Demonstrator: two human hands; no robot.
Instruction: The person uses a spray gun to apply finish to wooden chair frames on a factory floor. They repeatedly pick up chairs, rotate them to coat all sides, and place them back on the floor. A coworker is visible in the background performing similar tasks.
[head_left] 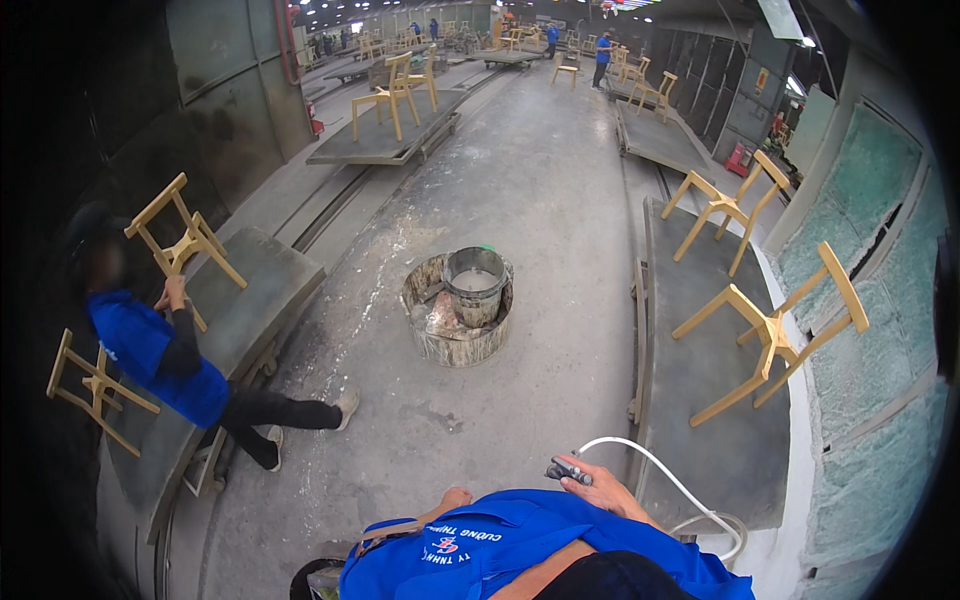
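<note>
My right hand (603, 491) is closed around a small dark spray gun (564, 470), held in front of my body at the right. A white hose (668, 474) arcs from the gun and loops back beside my right side. My left hand (457, 497) hangs low near my blue shirt (480, 540); its fingers are too hidden to read. On the platform to my right (690, 470) stand two unfinished wooden chair frames without seats, the nearer chair frame (768, 338) and the farther chair frame (728, 207).
On the floor ahead, a metal bucket (474, 295) sits inside a wider stained tub (460, 350). At left, a co-worker in blue (165, 355) handles a chair frame (180, 235) on another platform (270, 270). Farther platforms carry more chairs. Green-tinted panels (870, 190) line the right wall.
</note>
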